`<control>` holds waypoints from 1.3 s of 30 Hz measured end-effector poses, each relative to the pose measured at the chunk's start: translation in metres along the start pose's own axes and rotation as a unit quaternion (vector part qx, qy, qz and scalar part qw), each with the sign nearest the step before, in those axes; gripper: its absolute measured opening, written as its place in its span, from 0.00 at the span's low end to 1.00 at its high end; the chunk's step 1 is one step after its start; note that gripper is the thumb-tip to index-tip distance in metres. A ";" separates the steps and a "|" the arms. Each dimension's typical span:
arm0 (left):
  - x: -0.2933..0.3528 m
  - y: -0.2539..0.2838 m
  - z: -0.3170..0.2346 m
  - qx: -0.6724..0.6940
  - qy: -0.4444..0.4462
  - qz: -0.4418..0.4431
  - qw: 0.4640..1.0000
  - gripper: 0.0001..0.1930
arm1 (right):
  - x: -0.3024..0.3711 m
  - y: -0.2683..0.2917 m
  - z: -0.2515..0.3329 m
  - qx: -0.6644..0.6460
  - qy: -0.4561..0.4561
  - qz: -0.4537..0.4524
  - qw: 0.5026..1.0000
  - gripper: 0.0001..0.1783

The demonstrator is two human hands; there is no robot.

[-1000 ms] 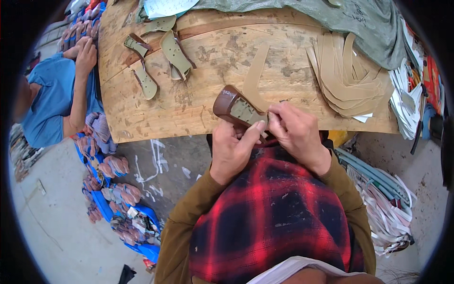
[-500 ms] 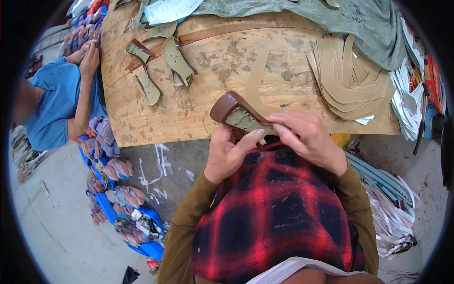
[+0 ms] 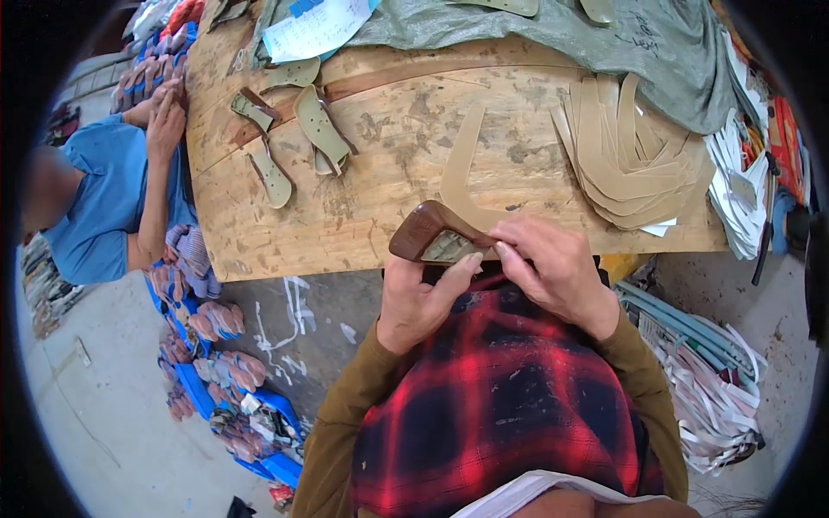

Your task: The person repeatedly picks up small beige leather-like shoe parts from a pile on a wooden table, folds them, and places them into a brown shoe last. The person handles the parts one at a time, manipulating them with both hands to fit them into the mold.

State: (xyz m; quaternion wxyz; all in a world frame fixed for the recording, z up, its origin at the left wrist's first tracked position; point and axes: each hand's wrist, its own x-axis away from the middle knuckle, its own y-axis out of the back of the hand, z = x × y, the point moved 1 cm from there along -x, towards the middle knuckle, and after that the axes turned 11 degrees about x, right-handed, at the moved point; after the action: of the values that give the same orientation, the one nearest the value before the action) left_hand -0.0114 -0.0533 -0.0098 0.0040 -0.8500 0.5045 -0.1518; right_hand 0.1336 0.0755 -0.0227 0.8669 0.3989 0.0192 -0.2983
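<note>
A shoe sole piece with a glossy brown heel end (image 3: pixel 419 231) and an olive, framed underside is held over the near table edge. My left hand (image 3: pixel 416 298) is closed round its heel end, thumb along the edge. My right hand (image 3: pixel 557 268) pinches its narrower end on the right, fingertips pressed together; what lies just between them is partly hidden. Just beyond the piece, a single curved tan strip (image 3: pixel 459 168) lies on the wooden table, its near end passing behind my right fingers.
A fanned pile of curved tan strips (image 3: pixel 604 194) lies at the right. Several olive-and-brown sole pieces (image 3: pixel 318 125) lie at the left. Grey-green cloth (image 3: pixel 518 34) and a written sheet (image 3: pixel 315 30) cover the far edge. A person in a blue shirt (image 3: pixel 108 190) sits left.
The sole piece has tipped so more of its brown heel surface shows and less of its underside. Both hands keep their grip, with the right fingers slightly shifted.
</note>
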 end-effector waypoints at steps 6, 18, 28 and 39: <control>-0.001 0.007 -0.006 0.027 0.088 0.046 0.995 0.13 | 0.002 0.003 0.000 -0.038 0.000 0.042 0.998 0.11; -0.003 0.010 -0.003 0.194 0.153 0.054 0.968 0.12 | 0.004 -0.013 -0.008 -0.012 0.081 -0.028 0.996 0.15; 0.012 -0.005 -0.004 0.301 0.312 0.148 0.889 0.20 | 0.000 0.000 -0.017 0.005 0.068 -0.029 0.997 0.17; 0.021 -0.004 -0.012 0.269 0.375 0.159 0.873 0.19 | -0.006 0.005 -0.015 0.097 0.045 -0.033 0.994 0.14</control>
State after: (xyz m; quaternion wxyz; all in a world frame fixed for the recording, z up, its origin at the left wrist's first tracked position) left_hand -0.0016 -0.0671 0.0073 0.0675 -0.6034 0.5360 -0.5865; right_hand 0.1349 0.0917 -0.0280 0.8119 0.4933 0.0426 -0.3093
